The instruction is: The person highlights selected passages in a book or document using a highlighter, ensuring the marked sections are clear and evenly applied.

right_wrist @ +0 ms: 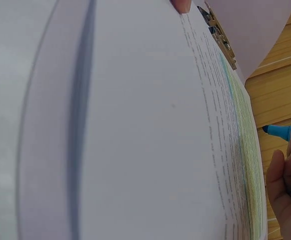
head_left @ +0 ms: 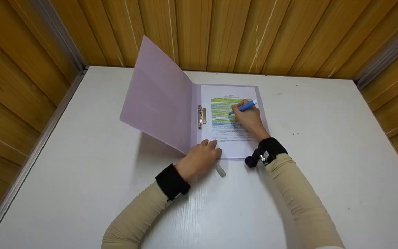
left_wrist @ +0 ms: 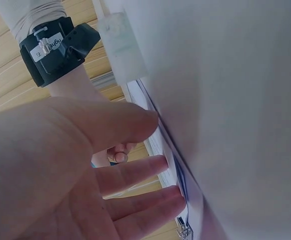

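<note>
head: high above, facing down on both hands and the whole sheet.
left wrist: low, tight behind the palm.
right wrist: skimming the page.
shared: the sheet.

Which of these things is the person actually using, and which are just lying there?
In use: blue marker in the right hand; page in the folder, pressed flat by the left hand.
Lying about: clear cap on the table.
</note>
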